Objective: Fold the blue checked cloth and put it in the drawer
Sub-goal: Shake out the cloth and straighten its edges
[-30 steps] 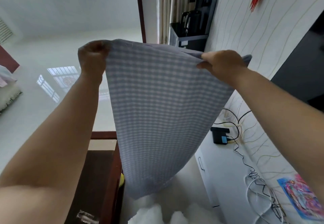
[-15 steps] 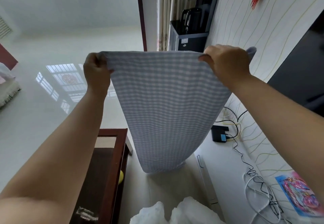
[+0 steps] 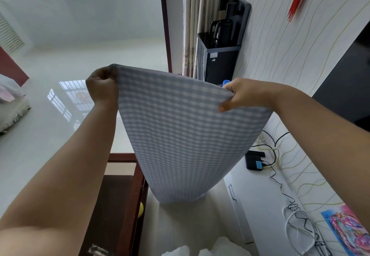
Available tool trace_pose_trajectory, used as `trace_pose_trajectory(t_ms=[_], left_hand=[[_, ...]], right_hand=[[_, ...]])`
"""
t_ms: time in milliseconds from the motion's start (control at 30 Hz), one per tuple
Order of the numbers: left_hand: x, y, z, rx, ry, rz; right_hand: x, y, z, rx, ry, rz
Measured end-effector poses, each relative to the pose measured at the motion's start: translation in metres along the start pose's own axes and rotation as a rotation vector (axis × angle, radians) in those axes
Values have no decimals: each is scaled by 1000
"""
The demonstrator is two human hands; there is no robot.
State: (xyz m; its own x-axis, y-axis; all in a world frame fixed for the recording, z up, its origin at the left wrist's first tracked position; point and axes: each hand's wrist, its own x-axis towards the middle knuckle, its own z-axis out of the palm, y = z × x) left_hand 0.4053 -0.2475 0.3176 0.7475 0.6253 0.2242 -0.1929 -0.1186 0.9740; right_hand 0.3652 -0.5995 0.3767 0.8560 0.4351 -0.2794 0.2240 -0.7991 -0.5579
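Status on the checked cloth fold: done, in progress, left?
Done: the blue checked cloth is picked up. In hand: the left hand and right hand grip its top corners, so it hangs spread out above the floor. Left: every fold, then stowing it; no open drawer shows here.

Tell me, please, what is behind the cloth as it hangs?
Past the cloth, gripped by the left hand and right hand, only floor and the white cabinet show at its edges. What lies directly behind is covered.
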Motion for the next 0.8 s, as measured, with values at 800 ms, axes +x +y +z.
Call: trace_pose_trajectory(t_ms=[800], left_hand=[[77,-68,17,-46,-33,-531]], right_hand=[[85,29,23,-446,544,300]])
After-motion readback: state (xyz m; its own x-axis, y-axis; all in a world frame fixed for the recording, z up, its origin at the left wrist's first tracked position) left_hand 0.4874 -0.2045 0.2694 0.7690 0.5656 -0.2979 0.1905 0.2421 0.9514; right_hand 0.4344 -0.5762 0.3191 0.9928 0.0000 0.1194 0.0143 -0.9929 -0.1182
